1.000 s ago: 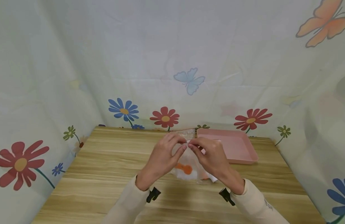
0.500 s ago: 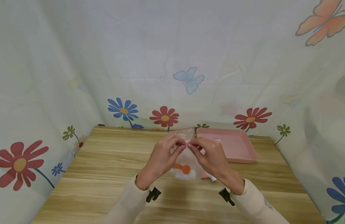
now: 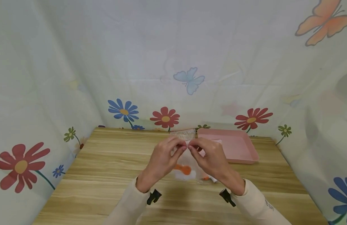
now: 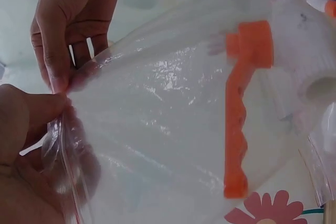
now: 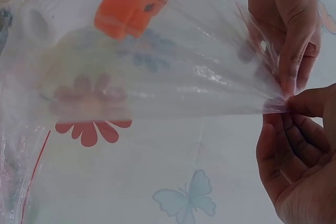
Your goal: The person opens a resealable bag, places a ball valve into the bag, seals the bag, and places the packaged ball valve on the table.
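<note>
Both hands hold up a clear zip bag [image 4: 157, 114] by its top edge. My left hand [image 3: 164, 153] pinches the zip strip between thumb and fingers, and my right hand [image 3: 214, 154] pinches it right alongside, fingertips nearly touching. Inside the bag hang an orange plastic part [image 4: 234, 114] with a wavy handle and round head, and a white plastic piece [image 4: 299, 56], blurred by the film. In the right wrist view the film gathers into creases at the pinched spot. Whether the zip is sealed there cannot be made out.
A pink tray [image 3: 255, 153] sits at the back right of the wooden table [image 3: 119, 156]. Another clear bag [image 3: 184, 134] lies at the table's back edge. Behind the held bag, more bagged white and orange parts [image 4: 329, 9] show partly. Printed cloth [image 3: 150, 47] hangs around the table.
Both hands stay almost in place, still pinching the bag's edge. The orange part has shifted slightly left with the bag.
</note>
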{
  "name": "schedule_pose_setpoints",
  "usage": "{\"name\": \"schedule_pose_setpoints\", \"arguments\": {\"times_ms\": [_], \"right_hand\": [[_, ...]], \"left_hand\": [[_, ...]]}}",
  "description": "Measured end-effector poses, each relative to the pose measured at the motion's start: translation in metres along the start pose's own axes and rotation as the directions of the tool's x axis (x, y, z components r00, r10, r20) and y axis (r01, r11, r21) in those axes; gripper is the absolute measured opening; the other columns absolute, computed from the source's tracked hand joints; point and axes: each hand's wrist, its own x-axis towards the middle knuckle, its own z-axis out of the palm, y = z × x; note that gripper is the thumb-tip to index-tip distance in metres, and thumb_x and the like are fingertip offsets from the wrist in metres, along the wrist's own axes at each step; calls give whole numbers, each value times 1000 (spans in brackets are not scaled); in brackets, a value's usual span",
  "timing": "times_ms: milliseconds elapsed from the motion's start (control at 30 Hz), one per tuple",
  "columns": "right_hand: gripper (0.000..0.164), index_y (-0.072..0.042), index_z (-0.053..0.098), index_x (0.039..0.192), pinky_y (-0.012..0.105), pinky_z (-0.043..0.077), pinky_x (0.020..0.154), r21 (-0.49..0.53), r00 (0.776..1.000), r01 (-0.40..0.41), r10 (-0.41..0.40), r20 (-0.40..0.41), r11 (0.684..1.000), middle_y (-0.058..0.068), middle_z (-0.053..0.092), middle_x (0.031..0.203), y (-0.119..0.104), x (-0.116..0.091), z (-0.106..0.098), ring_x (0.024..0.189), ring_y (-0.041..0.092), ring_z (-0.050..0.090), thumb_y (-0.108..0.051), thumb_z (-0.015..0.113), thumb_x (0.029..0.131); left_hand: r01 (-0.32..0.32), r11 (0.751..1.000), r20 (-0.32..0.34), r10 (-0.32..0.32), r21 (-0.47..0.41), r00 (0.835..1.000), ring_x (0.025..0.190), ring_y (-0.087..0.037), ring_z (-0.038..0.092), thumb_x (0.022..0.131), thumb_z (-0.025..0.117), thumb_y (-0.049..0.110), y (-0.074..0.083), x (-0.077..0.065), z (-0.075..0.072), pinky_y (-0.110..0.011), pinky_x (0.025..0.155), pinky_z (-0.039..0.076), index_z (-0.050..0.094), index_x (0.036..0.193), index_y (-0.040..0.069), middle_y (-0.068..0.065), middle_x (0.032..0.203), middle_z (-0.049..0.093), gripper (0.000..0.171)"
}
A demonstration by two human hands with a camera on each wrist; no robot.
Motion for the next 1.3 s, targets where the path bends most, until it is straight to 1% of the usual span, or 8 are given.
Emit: {"name": "schedule_pose_setpoints", "arguments": {"times_ms": [100, 267, 500, 600, 700, 933, 1067, 1300], "right_hand": [[13, -8, 69, 87, 19, 51, 56, -1, 1000, 6, -6, -7, 1000, 0, 68, 74, 0, -1, 0, 64, 6, 63, 1, 75, 80], [14, -8, 69, 87, 20, 51, 57, -3, 1000, 5, -5, -14, 1000, -1, 68, 75, 2, -2, -1, 63, 6, 63, 1, 76, 79], [13, -8, 69, 87, 18, 51, 56, 7, 1000, -1, 1, -5, 1000, -1, 68, 75, 1, -2, -1, 64, 6, 64, 0, 76, 79], [13, -8, 69, 87, 18, 51, 57, 6, 1000, 1, -1, -7, 1000, -1, 68, 75, 1, -2, -1, 65, 6, 64, 0, 75, 79], [14, -8, 69, 87, 18, 51, 57, 4, 1000, 5, -5, -8, 1000, 0, 68, 75, 0, -2, -1, 65, 6, 64, 1, 76, 79], [14, -7, 69, 86, 19, 51, 57, -2, 1000, -1, 1, -22, 1000, 0, 69, 74, 2, -2, -2, 64, 7, 64, 1, 77, 78], [15, -7, 69, 86, 19, 51, 57, -4, 1000, -4, 4, -24, 1000, 0, 69, 74, 3, -3, -3, 64, 7, 64, 1, 78, 77], [17, -8, 69, 86, 18, 51, 58, 15, 1000, 9, -9, -23, 1000, 0, 69, 76, 3, -3, -2, 65, 8, 64, 3, 78, 76]], "left_hand": [[21, 1000, 20, -21, 1, 1000, 78, -9, 61, 93, 67, 16, -1, -3, -2, -27, 69, 55, 68, 97, 12, 2, 91, 66, 6], [44, 999, 44, -43, -19, 998, 80, -9, 62, 92, 67, 14, -3, -5, -5, -26, 73, 55, 68, 94, 11, 2, 89, 65, 4], [30, 999, 14, -29, -34, 999, 72, -8, 57, 90, 69, 9, -4, -4, -5, -21, 64, 51, 70, 93, 9, 1, 87, 65, 4], [24, 999, -1, -24, -44, 1000, 72, -8, 57, 89, 70, 8, -5, -5, -5, -19, 64, 51, 72, 93, 8, 0, 86, 64, 5], [26, 998, 6, -26, -49, 1000, 73, -7, 58, 89, 70, 9, -6, -6, -5, -18, 65, 51, 72, 94, 9, 1, 87, 65, 6], [45, 999, 45, -45, 7, 998, 79, -9, 63, 90, 70, 16, -10, -9, -9, -25, 71, 55, 72, 98, 9, 1, 92, 68, 10], [44, 999, 50, -45, 17, 998, 79, -9, 62, 89, 71, 14, -12, -10, -10, -28, 70, 55, 72, 96, 10, 2, 91, 67, 8], [22, 999, 27, -21, -26, 999, 73, -9, 58, 89, 70, 10, -14, -12, -10, -19, 63, 50, 74, 94, 7, -1, 87, 64, 7]]}}
